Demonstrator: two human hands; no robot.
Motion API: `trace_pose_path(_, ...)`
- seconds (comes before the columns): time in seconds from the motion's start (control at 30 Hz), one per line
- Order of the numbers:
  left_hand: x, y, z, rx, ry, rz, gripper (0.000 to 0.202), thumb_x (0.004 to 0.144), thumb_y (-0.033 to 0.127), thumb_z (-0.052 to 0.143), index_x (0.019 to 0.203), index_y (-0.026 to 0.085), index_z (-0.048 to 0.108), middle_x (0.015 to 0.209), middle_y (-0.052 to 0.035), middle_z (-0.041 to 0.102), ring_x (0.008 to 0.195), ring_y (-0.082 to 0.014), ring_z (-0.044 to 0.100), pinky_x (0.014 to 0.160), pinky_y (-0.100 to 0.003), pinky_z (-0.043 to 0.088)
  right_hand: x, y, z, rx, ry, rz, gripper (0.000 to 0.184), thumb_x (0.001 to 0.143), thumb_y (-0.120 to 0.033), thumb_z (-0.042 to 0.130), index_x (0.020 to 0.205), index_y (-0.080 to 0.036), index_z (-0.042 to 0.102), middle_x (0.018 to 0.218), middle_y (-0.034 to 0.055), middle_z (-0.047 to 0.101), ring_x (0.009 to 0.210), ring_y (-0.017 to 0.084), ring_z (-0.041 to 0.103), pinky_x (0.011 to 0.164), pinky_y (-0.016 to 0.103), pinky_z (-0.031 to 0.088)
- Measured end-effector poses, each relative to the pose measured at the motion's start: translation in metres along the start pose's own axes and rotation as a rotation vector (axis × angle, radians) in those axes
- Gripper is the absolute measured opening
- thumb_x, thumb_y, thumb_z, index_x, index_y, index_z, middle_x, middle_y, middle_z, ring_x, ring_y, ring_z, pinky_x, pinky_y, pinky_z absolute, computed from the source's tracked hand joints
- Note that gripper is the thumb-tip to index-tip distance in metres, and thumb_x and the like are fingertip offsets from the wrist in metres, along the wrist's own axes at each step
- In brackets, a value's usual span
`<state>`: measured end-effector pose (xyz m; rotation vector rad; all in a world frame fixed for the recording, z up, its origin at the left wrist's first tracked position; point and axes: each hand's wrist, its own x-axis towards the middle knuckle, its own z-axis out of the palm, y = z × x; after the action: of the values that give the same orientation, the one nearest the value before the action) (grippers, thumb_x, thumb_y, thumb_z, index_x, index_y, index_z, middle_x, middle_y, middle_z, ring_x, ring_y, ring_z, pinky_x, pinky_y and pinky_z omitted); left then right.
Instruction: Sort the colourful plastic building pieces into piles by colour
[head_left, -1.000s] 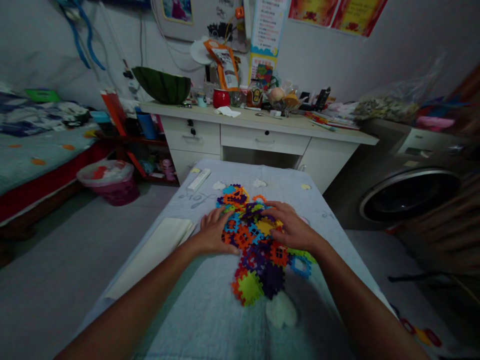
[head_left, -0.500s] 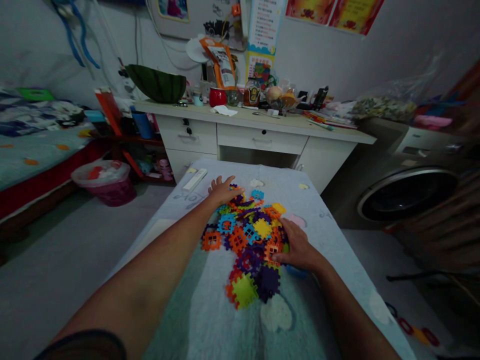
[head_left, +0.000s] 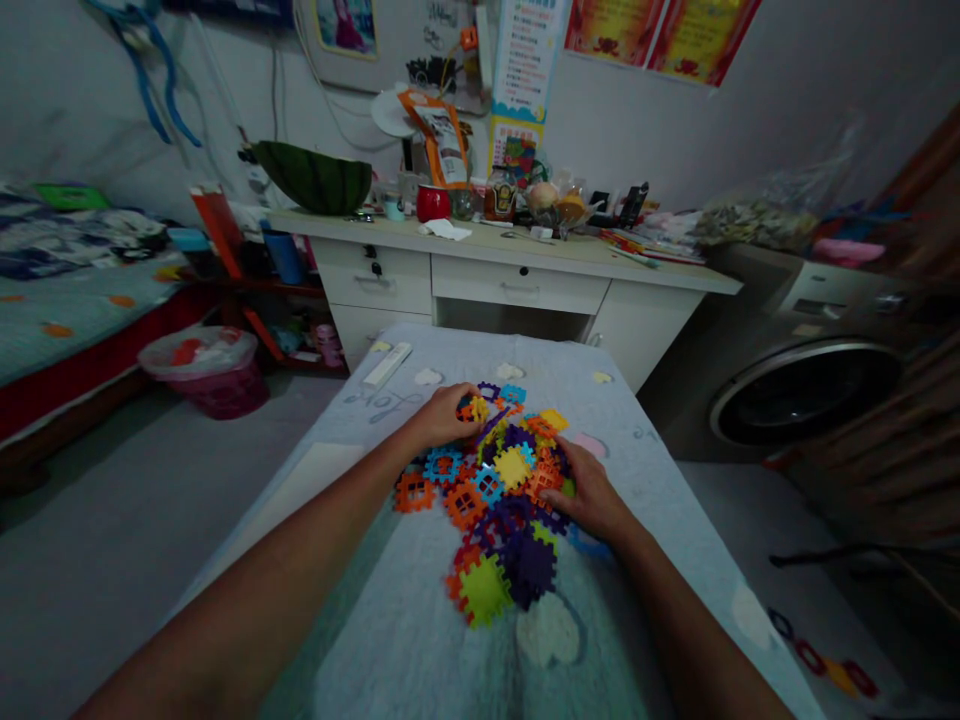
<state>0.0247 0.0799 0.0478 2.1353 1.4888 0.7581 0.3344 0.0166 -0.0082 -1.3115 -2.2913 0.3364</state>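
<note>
A heap of colourful interlocking plastic tiles (head_left: pixel 512 467) lies on the cloth-covered table (head_left: pixel 405 620). At the heap's far left edge my left hand (head_left: pixel 450 414) is closed round a few tiles, with yellow, orange and blue showing at its fingers. My right hand (head_left: pixel 595 490) grips the right side of the heap. Its thumb lies on an orange window tile (head_left: pixel 546 480), and its fingers curl behind the tiles, partly hidden. Nearest to me lie a lime-green tile (head_left: pixel 484 590) and a dark purple tile (head_left: pixel 531 566).
A white oblong object (head_left: pixel 388 366) lies at the table's far left. Beyond stands a white desk (head_left: pixel 517 265) with a watermelon half (head_left: pixel 311 178), jars and papers. A washing machine (head_left: pixel 810 350) is on the right, a pink lined bin (head_left: pixel 214 385) on the left floor.
My left hand has gone from spread fingers over the far left tiles to closed round some of them, drawn slightly nearer. My right hand stays at the heap's right side. The view has shifted slightly.
</note>
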Motion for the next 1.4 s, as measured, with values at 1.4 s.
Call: trace_pose_path(1.4, 0.011, 0.021, 0.008, 0.145, -0.094, -0.127, 0.028, 0.071, 0.011, 0.057, 0.097, 0.021, 0.062, 0.096, -0.0032, 0.064, 0.087, -0.0198, 0.062, 0.077, -0.028, 0.047, 0.001, -0.007, -0.005, -0.034, 0.055, 0.054, 0.082, 0.083, -0.049, 0.06, 0.15, -0.016, 0.027, 0.147, 0.0179, 0.043, 0.134, 0.033, 0.042, 0.111, 0.052, 0.034)
